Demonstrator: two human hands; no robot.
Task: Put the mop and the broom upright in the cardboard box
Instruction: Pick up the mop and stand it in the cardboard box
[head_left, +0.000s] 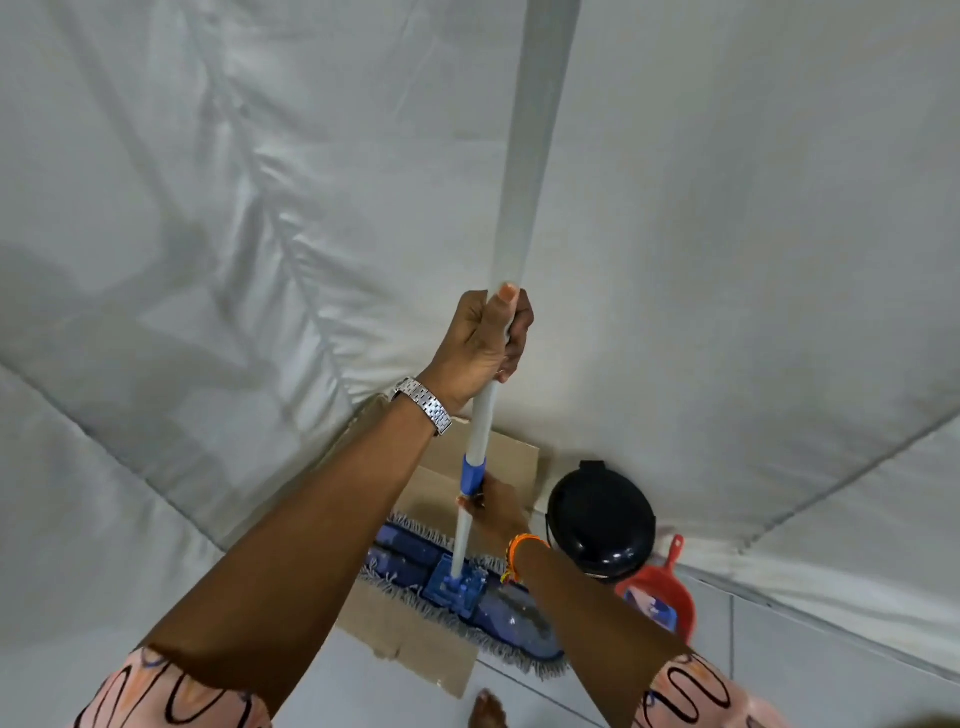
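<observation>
We look down along a mop (480, 431) held upright in the centre of the frame, its pale grey handle running up past the top edge. The left hand (480, 340), with a metal watch (423, 405) on the wrist, is clenched around the handle at mid-frame. Lower down, the right hand (493, 506) grasps the pole just beneath its blue collar; orange thread bracelets (522, 551) circle that wrist. The mop's flat blue head, fringed with grey, lies across the open top of the cardboard box (415, 639) in the lower centre, its right end reaching past the box edge. We cannot tell whether the head rests on the box or hangs just above it. To the right of the box stands a black lidded bin (602, 519), and just beside it, lower right, a red dustpan (662, 592). White cloth (260, 208) covers the wall behind. Patterned sleeves (171, 691) show at the bottom corners, and a bare foot (488, 712) on the pale tiled floor (810, 670).
</observation>
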